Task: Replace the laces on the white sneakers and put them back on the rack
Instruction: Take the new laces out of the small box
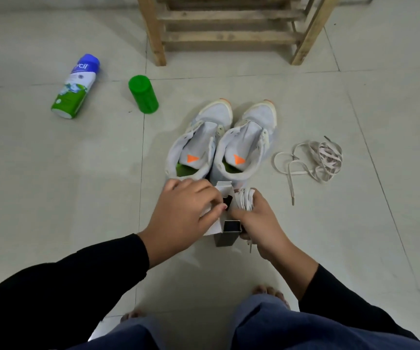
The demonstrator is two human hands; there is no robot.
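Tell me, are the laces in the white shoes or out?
Out. Both white sneakers show bare tongues, and loose laces lie on the floor beside them.

Floor (52,185) with sneakers (252,137), laces (329,154), bottle (75,89), rack (229,36)

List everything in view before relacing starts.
white sneakers: 2, white with orange tabs, unlaced, floor centre
loose laces: 1 tangle, off-white, floor right of sneakers
laces bundle: 1, white, in right hand
small carton: 1, white and grey, open, between the hands
spray can: 1, white-green, blue cap, lying far left
green container: 1, lying left of sneakers
wooden rack: 1, pale wood, behind sneakers
floor: pale tiles
sleeves: 2, black
bare feet: 2, bottom edge
left hand: holds the small carton
right hand: grips laces bundle
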